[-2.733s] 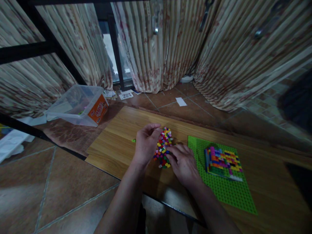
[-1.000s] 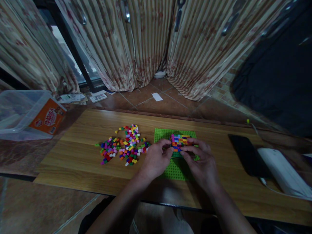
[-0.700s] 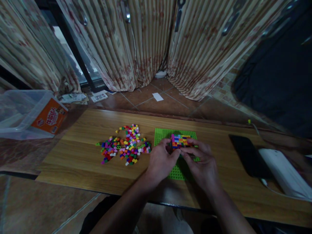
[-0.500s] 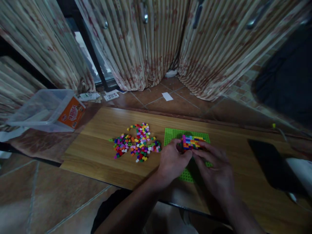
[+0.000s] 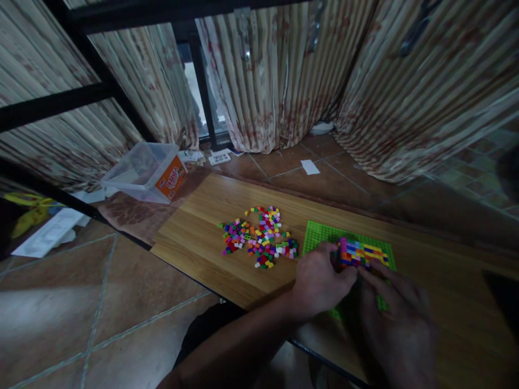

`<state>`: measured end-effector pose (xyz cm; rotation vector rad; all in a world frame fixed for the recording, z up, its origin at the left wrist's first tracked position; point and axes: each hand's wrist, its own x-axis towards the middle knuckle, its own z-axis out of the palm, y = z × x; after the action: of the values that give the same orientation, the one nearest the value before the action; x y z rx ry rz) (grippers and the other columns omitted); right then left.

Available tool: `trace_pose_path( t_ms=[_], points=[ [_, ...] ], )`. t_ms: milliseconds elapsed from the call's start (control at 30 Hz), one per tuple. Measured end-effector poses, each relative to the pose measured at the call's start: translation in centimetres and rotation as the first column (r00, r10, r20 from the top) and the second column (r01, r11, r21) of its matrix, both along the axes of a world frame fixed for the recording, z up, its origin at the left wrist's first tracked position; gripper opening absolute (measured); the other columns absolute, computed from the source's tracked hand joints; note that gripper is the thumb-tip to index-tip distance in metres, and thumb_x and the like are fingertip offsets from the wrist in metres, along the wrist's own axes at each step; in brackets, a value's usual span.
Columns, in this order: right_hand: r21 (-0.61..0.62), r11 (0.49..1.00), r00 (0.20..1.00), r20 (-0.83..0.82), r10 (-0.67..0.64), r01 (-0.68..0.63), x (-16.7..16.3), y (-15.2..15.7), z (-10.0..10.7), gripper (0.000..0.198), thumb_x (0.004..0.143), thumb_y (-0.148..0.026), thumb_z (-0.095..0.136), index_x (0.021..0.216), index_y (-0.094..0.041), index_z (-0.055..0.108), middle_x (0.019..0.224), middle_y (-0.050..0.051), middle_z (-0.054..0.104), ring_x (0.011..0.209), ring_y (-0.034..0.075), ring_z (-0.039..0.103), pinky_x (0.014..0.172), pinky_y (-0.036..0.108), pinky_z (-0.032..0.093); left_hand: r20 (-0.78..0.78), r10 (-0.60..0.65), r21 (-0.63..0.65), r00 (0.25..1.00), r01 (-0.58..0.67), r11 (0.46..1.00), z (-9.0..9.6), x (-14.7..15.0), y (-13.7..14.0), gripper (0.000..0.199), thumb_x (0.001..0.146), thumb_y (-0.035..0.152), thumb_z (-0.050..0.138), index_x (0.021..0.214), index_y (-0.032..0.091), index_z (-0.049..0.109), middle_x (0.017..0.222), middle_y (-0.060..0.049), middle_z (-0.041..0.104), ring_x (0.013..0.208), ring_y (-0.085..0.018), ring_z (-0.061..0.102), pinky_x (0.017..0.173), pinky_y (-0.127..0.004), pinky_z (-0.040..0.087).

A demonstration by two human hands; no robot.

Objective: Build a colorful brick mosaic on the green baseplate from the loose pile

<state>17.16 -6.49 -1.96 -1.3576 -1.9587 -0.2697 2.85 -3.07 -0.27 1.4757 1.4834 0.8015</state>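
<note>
A block of joined multicoloured toy bricks (image 5: 359,252) sits over the green studded baseplate (image 5: 322,233). My left hand (image 5: 322,278) is closed around the block's left end, thumb along its near side. Fingers of my right hand (image 5: 399,308) press together against its near right side. Whether a loose brick is pinched between my fingertips is hidden. To the left, a spread of small loose bricks (image 5: 267,235) in many colours lies on the wooden table (image 5: 194,227).
A clear plastic bin (image 5: 140,170) with an orange label stands beyond the table's left end. A dark flat object (image 5: 503,297) lies at the right. Striped curtains (image 5: 259,92) hang behind, and a white card (image 5: 310,167) lies on the tiled floor.
The camera view has turned left, so everything appears shifted to the right. Both hands stay at the brick block, with little visible change in their grip.
</note>
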Motion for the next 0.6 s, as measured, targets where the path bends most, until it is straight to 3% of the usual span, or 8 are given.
trace_pose_path(
  t_ms=[167, 233, 367, 467, 600],
  points=[
    [0.083, 0.996, 0.999, -0.034, -0.029, 0.031, -0.6, 0.1, 1.0, 0.014, 0.087, -0.014, 0.060, 0.098, -0.015, 0.069, 0.107, 0.015, 0.071, 0.094, 0.030, 0.066, 0.083, 0.046, 0.049, 0.020, -0.077, 0.134, 0.997, 0.073, 0.988, 1.1, -4.5, 1.6, 0.035, 0.086, 0.034, 0.052, 0.113, 0.016, 0.064, 0.087, -0.004, 0.071, 0.069, -0.015, 0.064, 0.064, -0.026, 0.049],
    [0.100, 0.995, 0.997, -0.075, -0.014, 0.022, -1.0, 0.1, 1.2, 0.015, 0.086, -0.012, 0.062, 0.099, -0.016, 0.069, 0.107, 0.015, 0.071, 0.095, 0.028, 0.066, 0.084, 0.044, 0.050, -0.042, -0.175, 0.173, 0.984, 0.180, 0.968, 1.7, -7.3, 2.6, 0.027, 0.084, 0.023, 0.052, 0.106, 0.016, 0.066, 0.087, -0.004, 0.072, 0.072, -0.015, 0.064, 0.067, -0.025, 0.049],
    [0.062, 0.996, 0.990, -0.122, 0.077, -0.070, -2.2, -0.2, 1.2, 0.020, 0.086, -0.010, 0.060, 0.103, -0.018, 0.068, 0.106, 0.011, 0.071, 0.095, 0.025, 0.066, 0.087, 0.042, 0.050, -0.307, -0.203, 0.116, 0.930, 0.248, 0.962, 2.0, -11.4, 3.2, 0.026, 0.075, 0.016, 0.059, 0.099, 0.016, 0.067, 0.090, -0.005, 0.072, 0.080, -0.018, 0.066, 0.069, -0.026, 0.050],
    [0.037, 0.986, 0.977, -0.130, 0.168, -0.164, -3.5, -0.5, 1.2, 0.022, 0.086, -0.007, 0.059, 0.103, -0.019, 0.068, 0.101, 0.009, 0.072, 0.090, 0.021, 0.067, 0.084, 0.036, 0.051, -0.464, -0.243, 0.108, 0.852, 0.326, 0.939, 1.8, -12.0, 2.7, 0.028, 0.073, 0.015, 0.061, 0.099, 0.019, 0.067, 0.101, -0.006, 0.072, 0.090, -0.022, 0.067, 0.077, -0.029, 0.051],
    [0.011, 0.970, 0.958, -0.157, 0.241, -0.243, -5.0, -0.7, 1.1, 0.025, 0.085, -0.004, 0.057, 0.103, -0.019, 0.067, 0.099, 0.007, 0.072, 0.089, 0.018, 0.067, 0.082, 0.033, 0.052, -0.617, -0.192, 0.091, 0.763, 0.311, 0.946, 2.0, -11.0, 2.0, 0.027, 0.075, 0.016, 0.059, 0.101, 0.019, 0.065, 0.103, -0.009, 0.071, 0.092, -0.024, 0.067, 0.079, -0.033, 0.051]
  ],
)
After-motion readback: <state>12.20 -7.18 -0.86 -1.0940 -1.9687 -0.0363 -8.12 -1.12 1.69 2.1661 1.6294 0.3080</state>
